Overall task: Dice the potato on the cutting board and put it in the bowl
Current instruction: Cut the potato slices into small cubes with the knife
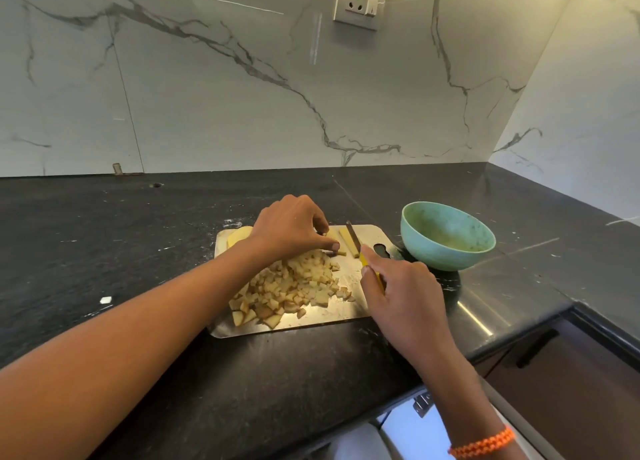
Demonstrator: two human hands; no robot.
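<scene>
Progress: diced potato pile (294, 286) heaped on cutting board (311, 322) | strips (348, 241) pinched by left hand (289, 227) fingers | knife (363, 255) gripped by right hand (401, 297) | bowl (446, 234) unfilled, judged half done.

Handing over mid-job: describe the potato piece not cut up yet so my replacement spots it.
On the steel cutting board, look at its far left corner, behind the left hand. The pale yellow potato chunk there is one large smooth piece, unlike the heap of small browned dice.

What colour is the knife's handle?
Yellow. The knife handle shows in the head view, held in the right hand.
</scene>
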